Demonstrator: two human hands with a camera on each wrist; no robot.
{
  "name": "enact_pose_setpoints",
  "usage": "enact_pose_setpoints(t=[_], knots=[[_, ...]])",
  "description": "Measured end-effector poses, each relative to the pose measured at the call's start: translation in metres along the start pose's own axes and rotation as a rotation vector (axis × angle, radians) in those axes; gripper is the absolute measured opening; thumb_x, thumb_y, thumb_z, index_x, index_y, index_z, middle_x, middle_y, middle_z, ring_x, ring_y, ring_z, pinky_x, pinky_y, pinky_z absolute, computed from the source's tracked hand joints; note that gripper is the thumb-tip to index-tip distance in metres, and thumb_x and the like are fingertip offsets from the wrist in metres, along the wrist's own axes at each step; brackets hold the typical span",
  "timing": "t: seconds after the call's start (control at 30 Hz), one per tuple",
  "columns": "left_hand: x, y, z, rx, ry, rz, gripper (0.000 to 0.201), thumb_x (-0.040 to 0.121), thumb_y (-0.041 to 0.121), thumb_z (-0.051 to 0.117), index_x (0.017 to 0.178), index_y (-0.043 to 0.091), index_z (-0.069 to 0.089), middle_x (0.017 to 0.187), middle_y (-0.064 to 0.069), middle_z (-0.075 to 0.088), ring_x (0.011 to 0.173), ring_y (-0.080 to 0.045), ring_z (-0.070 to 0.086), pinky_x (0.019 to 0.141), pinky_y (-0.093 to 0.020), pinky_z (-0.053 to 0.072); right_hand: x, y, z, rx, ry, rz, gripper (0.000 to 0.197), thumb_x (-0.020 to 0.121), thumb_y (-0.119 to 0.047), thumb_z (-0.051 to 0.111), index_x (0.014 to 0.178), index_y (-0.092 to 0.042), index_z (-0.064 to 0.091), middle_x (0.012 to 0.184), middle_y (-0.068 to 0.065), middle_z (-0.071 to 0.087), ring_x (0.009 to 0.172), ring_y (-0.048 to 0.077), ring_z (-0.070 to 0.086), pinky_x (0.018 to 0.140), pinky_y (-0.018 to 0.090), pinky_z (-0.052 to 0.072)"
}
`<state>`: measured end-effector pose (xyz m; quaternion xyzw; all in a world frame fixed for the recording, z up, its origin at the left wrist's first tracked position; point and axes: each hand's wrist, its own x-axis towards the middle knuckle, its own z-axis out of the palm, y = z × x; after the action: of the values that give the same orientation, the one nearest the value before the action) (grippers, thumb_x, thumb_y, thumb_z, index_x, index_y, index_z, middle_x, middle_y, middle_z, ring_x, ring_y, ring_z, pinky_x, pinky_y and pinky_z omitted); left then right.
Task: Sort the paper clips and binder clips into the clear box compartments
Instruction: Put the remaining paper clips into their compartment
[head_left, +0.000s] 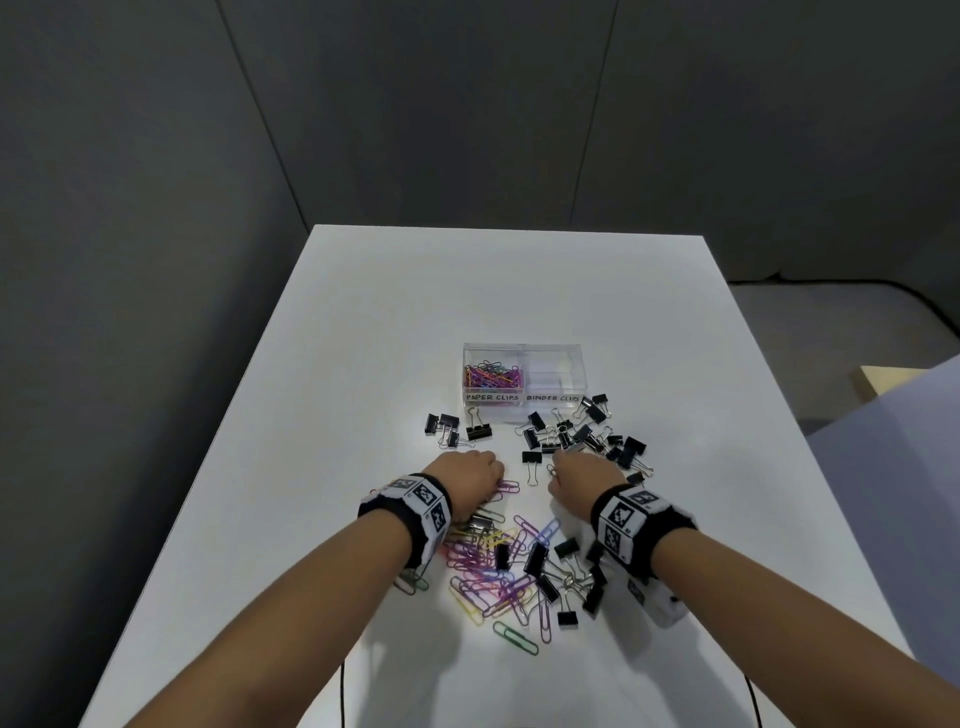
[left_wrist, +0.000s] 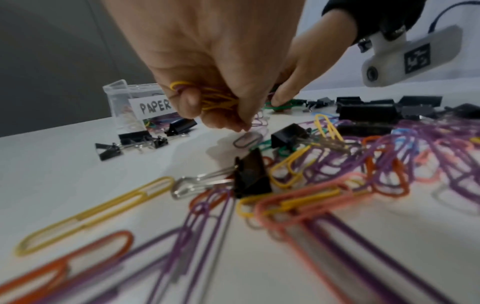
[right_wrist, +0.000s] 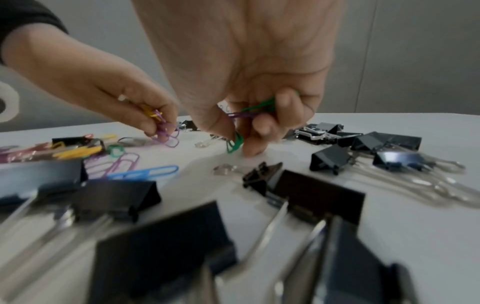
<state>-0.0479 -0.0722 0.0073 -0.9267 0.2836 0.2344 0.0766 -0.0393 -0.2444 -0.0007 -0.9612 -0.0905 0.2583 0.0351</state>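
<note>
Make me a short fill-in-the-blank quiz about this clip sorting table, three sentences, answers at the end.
1. The left hand holds a bunch of ____ clips.
2. The clear box compartment that already holds clips is labelled ____ CLIPS.
3. The binder clips on the table are all ____ in colour.

Missing words: paper; PAPER; black

- The table (head_left: 519, 291) is white.
- The clear box (head_left: 524, 347) is see-through, with white labels lettered in black.
- The paper clips (head_left: 485, 566) are purple, pink, yellow, orange, green and blue.
- The binder clips (head_left: 587, 439) are black with silver wire handles.
- The wristbands (head_left: 415, 506) are black, with black-and-white square-patterned tags.
- The wall (head_left: 363, 104) is dark grey.
</note>
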Motion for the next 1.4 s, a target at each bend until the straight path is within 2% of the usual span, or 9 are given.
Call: enact_pose_setpoints(t=[0.07,0.27,0.33,0.43,0.63,0.8,1.0,1.1,1.4], knots=[[-0.004,-0.005,0.004,-0.083,0.021,-0.030,0.040,0.094,-0.001,0.039,0.133,0.005,0.039,0.129,-0.014,0.046,0.112,-0.031,0.054,0.084,-0.040,0.047,0.000,0.002,-0.002,0.027,-0.007,-0.007,0.004,0.094,-0.013,0.037,0.092,-0.012,0.039,0.068,0.000,0.045,0.079,0.024,0.053,0.064,0.028,0.036],[-0.025,-0.036,0.009,-0.445,0.052,-0.220,0.031,0.094,0.003,0.033,0.122,0.006,0.046,0.124,-0.016,0.054,0.105,-0.031,0.058,0.087,-0.038,0.045,-0.016,0.005,-0.010,0.159,-0.034,-0.052,0.027,0.096,-0.019,0.040,0.122,-0.016,0.044,0.090,0.007,0.063,0.077,0.023,0.058,0.071,0.031,0.046],[-0.034,-0.046,0.010,-0.478,0.034,-0.282,0.029,0.096,0.007,0.032,0.121,0.007,0.046,0.120,-0.015,0.058,0.104,-0.030,0.058,0.086,-0.036,0.044,-0.018,0.003,-0.011,0.163,-0.059,-0.046,0.022,0.096,-0.017,0.037,0.111,-0.013,0.052,0.101,0.010,0.065,0.083,0.023,0.059,0.075,0.032,0.048],[-0.045,-0.058,0.014,-0.502,0.040,-0.314,0.028,0.098,0.012,0.031,0.122,0.008,0.046,0.121,-0.012,0.058,0.108,-0.028,0.056,0.088,-0.032,0.042,-0.018,0.002,-0.008,0.210,-0.093,-0.017,0.019,0.096,-0.012,0.031,0.089,-0.012,0.049,0.099,0.012,0.061,0.079,0.019,0.050,0.062,0.026,0.039],[-0.047,-0.075,0.031,-0.625,0.000,-0.272,0.027,0.099,0.011,0.033,0.119,0.006,0.051,0.119,-0.008,0.062,0.101,-0.021,0.062,0.083,-0.019,0.045,-0.023,0.007,-0.001,0.310,-0.101,-0.025,0.017,0.099,-0.015,0.032,0.097,-0.008,0.048,0.110,0.018,0.063,0.087,0.023,0.053,0.074,0.027,0.036],[-0.053,-0.073,0.026,-0.408,-0.148,-0.190,0.032,0.099,0.027,0.041,0.123,0.009,0.052,0.127,-0.011,0.055,0.116,-0.027,0.055,0.098,-0.033,0.041,-0.029,0.014,-0.003,0.178,-0.144,-0.083,0.015,0.090,-0.035,0.051,0.090,-0.021,0.044,0.083,-0.001,0.059,0.076,0.018,0.051,0.064,0.027,0.041],[-0.055,-0.070,0.030,-0.257,-0.150,-0.108,0.035,0.099,0.032,0.040,0.127,0.012,0.046,0.130,-0.008,0.053,0.116,-0.027,0.054,0.097,-0.034,0.041,-0.036,0.005,-0.006,-0.037,-0.254,-0.201,0.038,0.088,-0.035,0.059,0.122,-0.022,0.047,0.101,0.003,0.060,0.089,0.020,0.056,0.082,0.031,0.048],[-0.055,-0.068,0.036,-0.293,-0.165,-0.146,0.032,0.099,0.027,0.040,0.127,0.012,0.046,0.132,-0.008,0.051,0.118,-0.027,0.053,0.099,-0.035,0.040,-0.030,-0.006,-0.001,-0.044,-0.222,-0.230,0.035,0.090,-0.034,0.056,0.121,-0.019,0.050,0.116,0.003,0.063,0.106,0.021,0.059,0.087,0.031,0.047],[-0.053,-0.062,0.039,-0.405,-0.071,-0.299,0.029,0.100,0.018,0.030,0.119,0.006,0.048,0.129,-0.011,0.055,0.115,-0.027,0.055,0.100,-0.035,0.042,-0.020,-0.010,-0.004,0.003,-0.140,-0.219,0.032,0.092,-0.034,0.054,0.118,-0.016,0.048,0.117,0.004,0.062,0.103,0.022,0.059,0.079,0.027,0.044]])
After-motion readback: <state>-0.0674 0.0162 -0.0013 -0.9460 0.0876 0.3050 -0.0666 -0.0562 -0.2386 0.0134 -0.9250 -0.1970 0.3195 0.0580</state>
